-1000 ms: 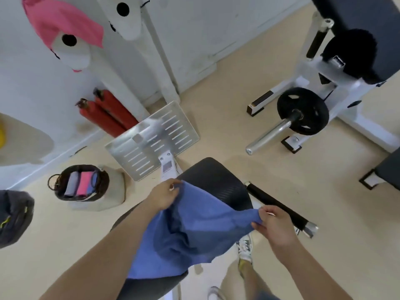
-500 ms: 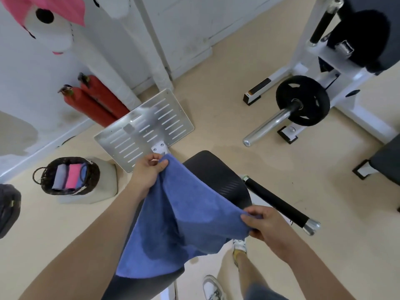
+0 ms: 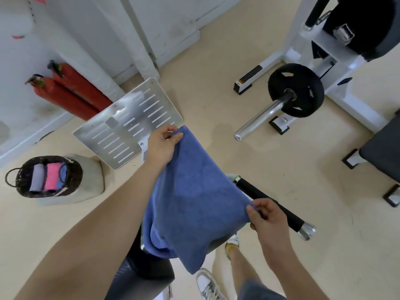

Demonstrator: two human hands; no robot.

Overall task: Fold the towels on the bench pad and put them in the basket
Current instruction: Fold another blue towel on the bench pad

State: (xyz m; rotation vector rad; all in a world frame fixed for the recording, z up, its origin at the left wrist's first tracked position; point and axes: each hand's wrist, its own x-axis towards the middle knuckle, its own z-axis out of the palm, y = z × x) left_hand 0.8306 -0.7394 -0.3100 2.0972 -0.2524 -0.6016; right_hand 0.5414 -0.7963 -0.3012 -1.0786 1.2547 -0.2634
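Pinching one far corner of the blue terry-cloth towel (image 3: pixel 194 198) between thumb and fingers, the left hand (image 3: pixel 162 146) holds it up in front of the slotted silver metal plate (image 3: pixel 129 124). The right hand (image 3: pixel 267 219) grips the opposite corner, nearer the person, just beside the black-gripped bar with a chrome end (image 3: pixel 270 202). The towel hangs stretched between both hands, its lower part drooping over the black padded desk (image 3: pixel 138 278); whether it touches the pad cannot be told. Well apart to the left, the dark woven wicker basket (image 3: pixel 74 180) stands on a pale beige block (image 3: pixel 91 178) on the floor, holding a grey folded towel (image 3: pixel 37 178), a pink folded towel (image 3: pixel 52 176) and a small blue folded towel (image 3: pixel 62 174) side by side. Two red fire extinguishers (image 3: pixel 69 94) lean at the white wall.
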